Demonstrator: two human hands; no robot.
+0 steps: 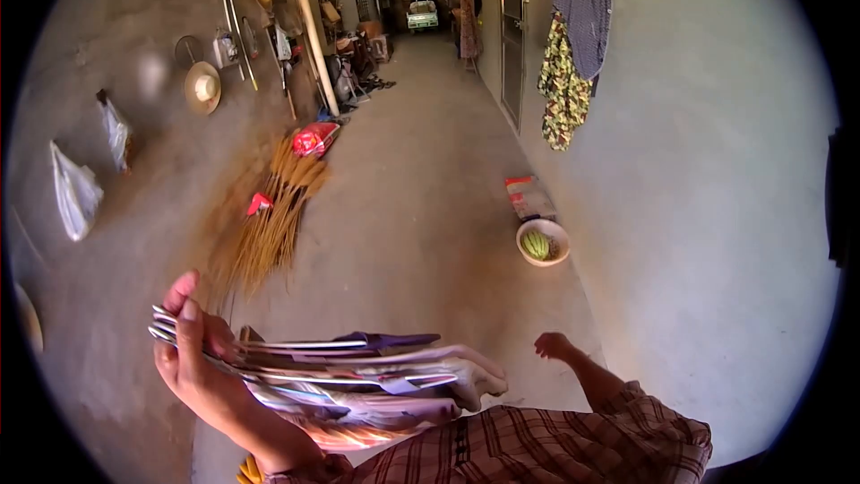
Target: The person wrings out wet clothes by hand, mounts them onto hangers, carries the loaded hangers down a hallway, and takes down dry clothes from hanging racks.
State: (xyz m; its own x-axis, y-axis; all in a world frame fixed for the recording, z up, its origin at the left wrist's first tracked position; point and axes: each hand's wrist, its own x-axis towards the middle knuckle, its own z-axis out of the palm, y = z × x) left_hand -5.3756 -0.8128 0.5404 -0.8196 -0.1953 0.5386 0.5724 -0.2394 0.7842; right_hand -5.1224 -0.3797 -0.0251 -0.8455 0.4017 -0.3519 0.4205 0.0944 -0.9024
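My left hand (199,350) is closed around the metal hooks of several clothes hangers (166,324). From these hangers a bundle of clothes (376,385) in white, purple, pink and striped cloth stretches across the front of my body. My right hand (554,346) is held out at the right, away from the bundle, with its fingers loosely curled and nothing visible in them. A checked brown sleeve covers the upper part of my right arm.
Straw brooms (278,206) and a red bag (314,138) lie along the left wall. At the right wall stands a bowl (558,255) holding a striped green melon (537,245), near a flat sack (529,198). Clothes (582,27) hang above. A vehicle (421,15) is far back.
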